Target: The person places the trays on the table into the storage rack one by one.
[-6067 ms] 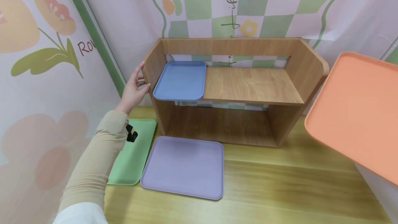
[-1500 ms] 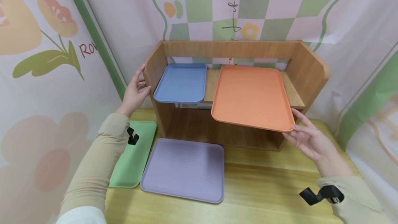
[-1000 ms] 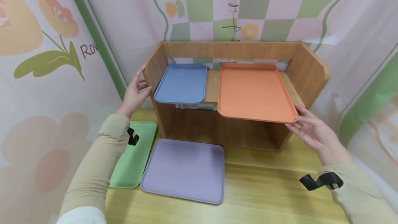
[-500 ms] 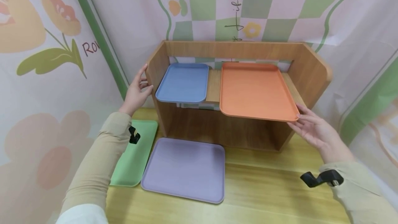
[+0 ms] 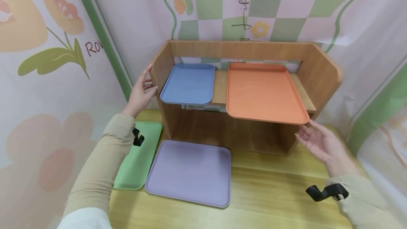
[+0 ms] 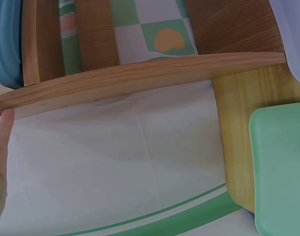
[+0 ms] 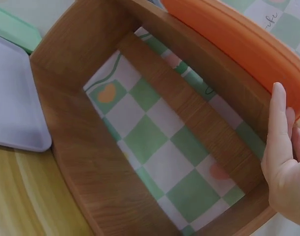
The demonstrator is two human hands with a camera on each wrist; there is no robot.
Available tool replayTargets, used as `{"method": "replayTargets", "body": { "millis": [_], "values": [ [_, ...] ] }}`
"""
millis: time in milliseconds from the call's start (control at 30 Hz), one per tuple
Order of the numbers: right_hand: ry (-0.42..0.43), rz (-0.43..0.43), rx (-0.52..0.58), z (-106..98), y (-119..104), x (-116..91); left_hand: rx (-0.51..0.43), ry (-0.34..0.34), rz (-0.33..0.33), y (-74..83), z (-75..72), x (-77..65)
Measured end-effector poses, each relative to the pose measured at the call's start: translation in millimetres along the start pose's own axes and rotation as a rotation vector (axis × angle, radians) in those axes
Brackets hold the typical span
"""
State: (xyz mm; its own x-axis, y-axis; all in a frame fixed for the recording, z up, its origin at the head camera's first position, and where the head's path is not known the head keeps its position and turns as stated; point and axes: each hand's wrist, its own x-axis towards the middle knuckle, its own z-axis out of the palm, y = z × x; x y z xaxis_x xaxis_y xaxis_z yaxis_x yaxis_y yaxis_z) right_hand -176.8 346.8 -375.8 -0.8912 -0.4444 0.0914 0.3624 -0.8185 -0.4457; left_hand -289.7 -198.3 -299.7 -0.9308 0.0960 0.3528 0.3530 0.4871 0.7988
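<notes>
An orange tray (image 5: pixel 265 93) lies on the right part of the upper board of a wooden shelf unit (image 5: pixel 241 49), its front edge sticking out past the board. At its front right corner is my right hand (image 5: pixel 322 144), fingers just under the rim and not wrapped round it. In the right wrist view the thumb (image 7: pixel 276 123) is straight beside the orange rim. My left hand (image 5: pixel 140 93) rests its fingertips and thumb against the outside of the left side panel (image 5: pixel 161 63). Left of the orange tray, a smaller blue tray (image 5: pixel 189 84) lies on the same board.
A purple tray (image 5: pixel 190 172) lies on the wooden table (image 5: pixel 270 193) in front of the unit. Beside it at left is a green tray (image 5: pixel 141 158), partly hidden by the left sleeve. Patterned cloth (image 5: pixel 210 3) hangs close behind and at both sides.
The right hand brought the orange tray in from the right and lowered it onto the upper board. Its fingers have since slipped off the corner and down. The left hand stayed at the side panel.
</notes>
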Motion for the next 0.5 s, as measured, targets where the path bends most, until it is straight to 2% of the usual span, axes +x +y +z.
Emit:
{"method": "replayTargets", "body": {
  "millis": [267,500],
  "values": [
    [-0.101,0.062,0.009,-27,25,-3,0.002,-0.002,-0.009,0.2,0.7,-0.5],
    [-0.085,0.106,-0.067,-48,57,-2,0.004,0.001,-0.010,-0.4,0.4,0.8]
  ]
}}
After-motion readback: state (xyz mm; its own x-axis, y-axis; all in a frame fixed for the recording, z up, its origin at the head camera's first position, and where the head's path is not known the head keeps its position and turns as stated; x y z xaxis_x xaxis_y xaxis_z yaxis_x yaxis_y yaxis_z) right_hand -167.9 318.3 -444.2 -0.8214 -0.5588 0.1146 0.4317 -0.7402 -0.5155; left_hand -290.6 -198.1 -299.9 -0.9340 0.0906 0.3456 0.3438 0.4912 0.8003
